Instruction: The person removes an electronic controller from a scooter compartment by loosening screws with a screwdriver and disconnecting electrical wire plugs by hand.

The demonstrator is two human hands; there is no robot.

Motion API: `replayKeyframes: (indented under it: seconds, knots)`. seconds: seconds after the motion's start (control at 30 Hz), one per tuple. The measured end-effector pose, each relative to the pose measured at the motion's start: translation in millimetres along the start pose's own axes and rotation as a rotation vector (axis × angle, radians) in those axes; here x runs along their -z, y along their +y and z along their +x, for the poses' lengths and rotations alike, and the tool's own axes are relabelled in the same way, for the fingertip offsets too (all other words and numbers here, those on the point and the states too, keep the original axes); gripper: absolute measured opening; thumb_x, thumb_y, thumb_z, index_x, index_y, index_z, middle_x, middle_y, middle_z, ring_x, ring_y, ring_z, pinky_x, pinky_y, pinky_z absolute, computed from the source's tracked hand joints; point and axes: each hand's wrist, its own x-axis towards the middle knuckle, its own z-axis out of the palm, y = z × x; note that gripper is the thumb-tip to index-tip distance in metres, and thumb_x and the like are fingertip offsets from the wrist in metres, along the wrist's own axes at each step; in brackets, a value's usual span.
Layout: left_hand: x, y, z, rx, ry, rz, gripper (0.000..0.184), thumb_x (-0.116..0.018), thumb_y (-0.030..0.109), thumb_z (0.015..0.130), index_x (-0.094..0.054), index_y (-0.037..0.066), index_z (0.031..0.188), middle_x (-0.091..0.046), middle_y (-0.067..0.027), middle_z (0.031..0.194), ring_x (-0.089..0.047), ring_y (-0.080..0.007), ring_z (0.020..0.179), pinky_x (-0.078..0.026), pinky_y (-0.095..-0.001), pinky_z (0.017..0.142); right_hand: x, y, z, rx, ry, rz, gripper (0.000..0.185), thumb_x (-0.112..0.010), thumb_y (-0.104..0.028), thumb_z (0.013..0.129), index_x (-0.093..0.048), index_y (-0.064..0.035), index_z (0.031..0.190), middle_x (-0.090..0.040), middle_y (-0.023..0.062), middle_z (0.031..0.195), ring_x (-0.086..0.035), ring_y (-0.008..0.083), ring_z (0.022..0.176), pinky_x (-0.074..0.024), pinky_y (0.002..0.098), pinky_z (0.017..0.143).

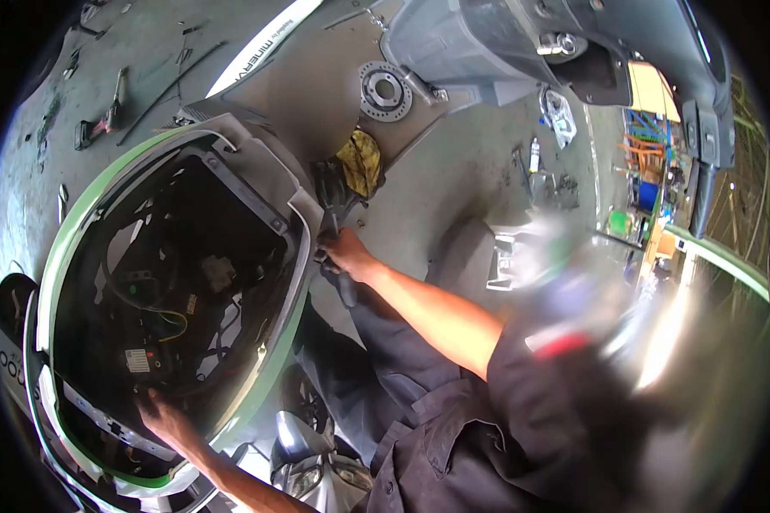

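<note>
A scooter body with a green rim (70,224) stands on the left, its large underseat opening uncovered. Inside the dark cavity I see a small box with a white label (137,361) and a yellow-green wire (176,321). My left hand (164,419) reaches over the near edge of this opening, its fingers apart just below the labelled box. My right hand (348,255) is closed at the right outer side of the body; what it grips is dark and cannot be made out. Just beyond it lie a dark forked part (335,195) and a yellow-and-black cloth or bag (361,162).
A brake disc (386,91) lies on the scooter's footboard, beside a metal cylinder (418,85). The grey front panel (488,43) rises at the top. A cordless power tool (90,132) and other tools lie on the floor at upper left. Another motorcycle (316,474) stands near my legs.
</note>
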Motion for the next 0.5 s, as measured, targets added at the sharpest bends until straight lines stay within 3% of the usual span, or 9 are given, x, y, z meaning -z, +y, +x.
replayKeyframes:
  seconds: [0.17, 0.2, 0.27, 0.3, 0.37, 0.4, 0.43, 0.47, 0.5]
  knots:
    - [6, -11, 10, -0.073, -0.013, 0.123, 0.059, -0.057, 0.032, 0.102, -0.045, -0.005, 0.146, -0.054, -0.0266, 0.141, -0.057, -0.0340, 0.122, -0.047, -0.0392, 0.101, -22, 15, 0, -0.017, 0.093, 0.081, 0.013, -0.059, -0.009, 0.094, -0.065, -0.0014, 0.102, -0.056, 0.0034, 0.067, -0.050, 0.0116, 0.048, -0.0378, 0.0290, 0.040]
    - [5, -8, 9, -0.079, -0.019, 0.103, 0.057, -0.058, 0.031, 0.102, -0.047, -0.006, 0.144, -0.056, -0.0262, 0.140, -0.057, -0.0338, 0.123, -0.047, -0.0394, 0.101, -19, 17, 0, -0.031, 0.081, 0.083, 0.014, -0.059, -0.009, 0.093, -0.065, -0.0014, 0.104, -0.056, 0.0032, 0.068, -0.050, 0.0114, 0.048, -0.0382, 0.0290, 0.041]
    - [-1, 0, 3, -0.115, 0.057, 0.114, 0.045, -0.057, 0.022, 0.103, -0.053, -0.006, 0.139, -0.064, -0.0189, 0.127, -0.061, -0.0242, 0.108, -0.047, -0.0347, 0.098, -17, 7, -12, -0.025, 0.087, 0.046, 0.015, -0.059, -0.008, 0.093, -0.064, -0.0018, 0.105, -0.059, 0.0044, 0.075, -0.054, 0.0132, 0.052, -0.0410, 0.0309, 0.042]
    - [4, -30, 17, -0.142, 0.025, 0.051, 0.044, -0.057, 0.021, 0.103, -0.055, -0.007, 0.137, -0.065, -0.0188, 0.126, -0.062, -0.0236, 0.105, -0.048, -0.0349, 0.095, -15, 8, -15, -0.036, 0.114, 0.035, 0.014, -0.058, -0.008, 0.093, -0.064, -0.0020, 0.105, -0.060, 0.0051, 0.078, -0.056, 0.0140, 0.055, -0.0423, 0.0320, 0.043]
    - [-1, -8, 0, -0.154, 0.067, 0.173, 0.034, -0.058, 0.020, 0.102, -0.064, -0.006, 0.122, -0.070, -0.0195, 0.109, -0.064, -0.0246, 0.092, -0.052, -0.0378, 0.083, 23, 42, -3, -0.194, 0.074, 0.153, 0.019, -0.052, -0.017, 0.100, -0.063, -0.0024, 0.101, -0.064, 0.0069, 0.080, -0.060, 0.0205, 0.064, -0.0500, 0.0372, 0.053]
    - [6, 29, -16, -0.224, -0.044, 0.248, 0.029, -0.059, 0.019, 0.100, -0.070, -0.005, 0.111, -0.071, -0.0224, 0.099, -0.064, -0.0277, 0.087, -0.051, -0.0399, 0.081, 26, 17, -26, -0.224, 0.055, 0.180, 0.021, -0.049, -0.018, 0.102, -0.062, -0.0017, 0.104, -0.065, 0.0087, 0.085, -0.061, 0.0212, 0.068, -0.0521, 0.0373, 0.058]
    - [7, 53, -25, -0.019, -0.022, 0.219, 0.028, -0.058, 0.019, 0.099, -0.071, -0.005, 0.105, -0.071, -0.0248, 0.097, -0.065, -0.0305, 0.087, -0.050, -0.0413, 0.083, 31, -8, -51, -0.255, 0.036, 0.206, 0.024, -0.046, -0.020, 0.103, -0.061, -0.0011, 0.107, -0.066, 0.0105, 0.089, -0.063, 0.0220, 0.072, -0.0542, 0.0374, 0.064]
    - [8, 28, -19, -0.122, 0.036, 0.311, 0.029, -0.059, 0.018, 0.099, -0.070, -0.006, 0.109, -0.071, -0.0248, 0.098, -0.064, -0.0325, 0.088, -0.050, -0.0415, 0.084, 32, -41, -78, -0.286, 0.018, 0.232, 0.027, -0.043, -0.021, 0.105, -0.059, -0.0005, 0.110, -0.067, 0.0123, 0.094, -0.064, 0.0227, 0.076, -0.0562, 0.0376, 0.070]
    - [-3, 13, -13, -0.142, 0.165, 0.194, 0.031, -0.060, 0.019, 0.098, -0.067, -0.008, 0.113, -0.070, -0.0259, 0.101, -0.066, -0.0362, 0.091, -0.051, -0.0427, 0.086, 37, -29, -59, -0.576, 0.118, 0.522, 0.025, -0.045, -0.019, 0.104, -0.056, 0.0016, 0.113, -0.066, 0.0134, 0.095, -0.063, 0.0228, 0.074, -0.0563, 0.0371, 0.071]
